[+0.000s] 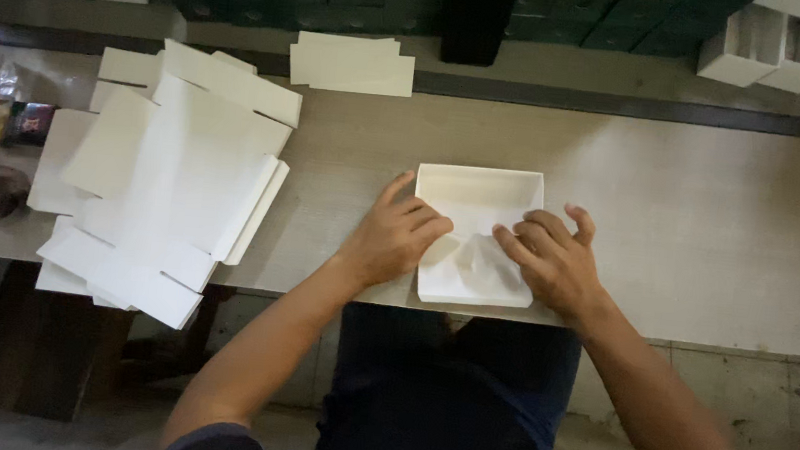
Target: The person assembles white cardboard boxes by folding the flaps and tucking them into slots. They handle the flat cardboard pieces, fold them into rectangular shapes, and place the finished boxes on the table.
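A white cardboard box (pixel 476 195), shallow and square, sits near the front edge of the grey worktable (pixel 690 212). My left hand (pixel 394 237) rests on the box's left wall, fingers curled over the rim and pressing inward. On the right side my right hand (pixel 551 258) lies with fingers bent, pushing down into the box's inside near its front right corner. Both hands touch the cardboard; neither lifts it off the table.
A loose pile of flat white box blanks (pixel 163 175) covers the table's left. A small stack of folded white card (pixel 351 63) lies at the back. Finished white boxes (pixel 773 45) stand far right; small dark items (pixel 18 122) sit at the left edge.
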